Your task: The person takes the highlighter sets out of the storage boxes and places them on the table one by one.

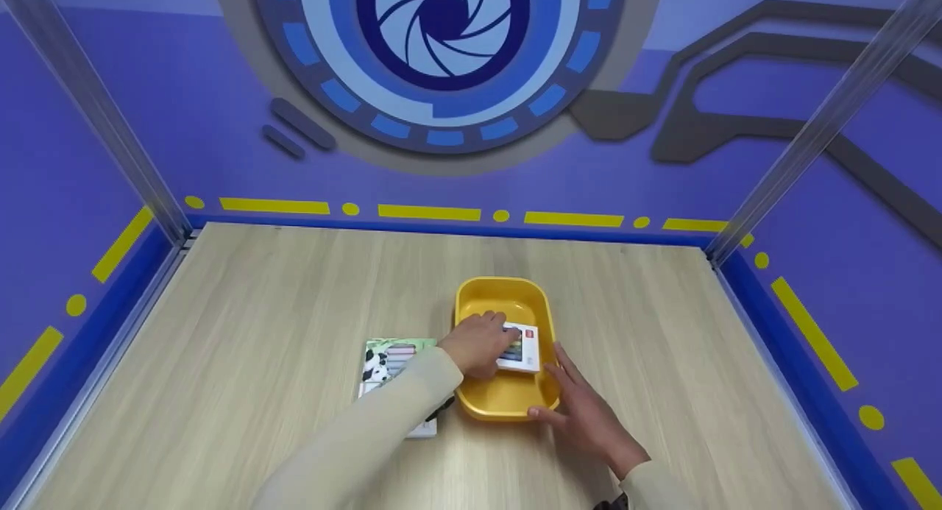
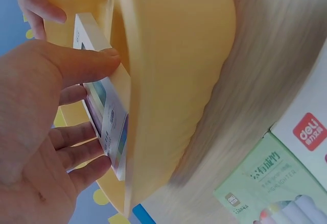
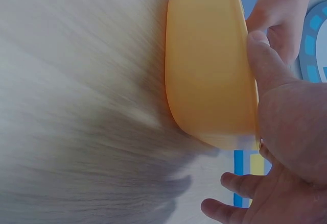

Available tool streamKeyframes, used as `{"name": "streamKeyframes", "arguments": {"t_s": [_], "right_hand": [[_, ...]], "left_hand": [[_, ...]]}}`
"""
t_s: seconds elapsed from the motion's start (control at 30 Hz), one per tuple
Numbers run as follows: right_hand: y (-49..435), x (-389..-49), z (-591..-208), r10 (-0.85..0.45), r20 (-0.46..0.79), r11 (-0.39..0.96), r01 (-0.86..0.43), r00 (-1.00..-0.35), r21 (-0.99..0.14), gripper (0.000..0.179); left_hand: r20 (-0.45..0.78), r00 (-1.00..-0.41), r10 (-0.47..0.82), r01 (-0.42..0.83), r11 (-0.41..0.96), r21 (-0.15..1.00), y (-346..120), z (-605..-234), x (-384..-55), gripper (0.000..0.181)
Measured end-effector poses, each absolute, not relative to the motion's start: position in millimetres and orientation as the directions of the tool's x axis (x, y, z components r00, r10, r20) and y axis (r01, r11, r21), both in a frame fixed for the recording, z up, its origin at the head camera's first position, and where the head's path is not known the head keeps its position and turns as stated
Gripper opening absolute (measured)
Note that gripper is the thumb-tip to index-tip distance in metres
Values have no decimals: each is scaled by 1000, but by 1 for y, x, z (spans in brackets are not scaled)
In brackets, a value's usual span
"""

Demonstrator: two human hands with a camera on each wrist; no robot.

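A yellow plastic bin [image 1: 503, 405] stands on the wooden table. My left hand [image 1: 477, 342] reaches into it and grips a small flat white box [image 1: 528, 357] with a coloured picture on its front. In the left wrist view the thumb lies on one edge of this box [image 2: 120, 83] and the fingers on the opposite side. The box is tilted inside the bin. My right hand [image 1: 591, 416] holds the bin's near right rim, its thumb on the rim [image 3: 250, 60] and two fingers stretched out away from the wall.
Left of the bin lies a highlighter box [image 1: 379, 366] with a panda picture, partly covered by my left forearm. A white surface with a red logo [image 2: 310, 131] adjoins it in the left wrist view. Blue-purple panels [image 1: 441, 182] enclose the table [image 1: 280, 311].
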State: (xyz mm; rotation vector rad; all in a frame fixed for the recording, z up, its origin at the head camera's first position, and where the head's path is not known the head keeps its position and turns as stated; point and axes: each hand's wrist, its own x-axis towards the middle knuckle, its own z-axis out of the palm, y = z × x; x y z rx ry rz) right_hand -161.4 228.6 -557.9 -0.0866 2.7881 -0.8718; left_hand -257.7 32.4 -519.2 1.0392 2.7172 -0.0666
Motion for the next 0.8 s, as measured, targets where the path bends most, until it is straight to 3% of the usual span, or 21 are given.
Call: {"name": "streamKeyframes", "arguments": {"t_s": [0.8], "right_hand": [[230, -162, -559, -126, -178, 810, 2, -976, -586, 81]], "left_hand": [[-215, -738, 639, 643, 763, 61, 27, -504, -254, 65]]}}
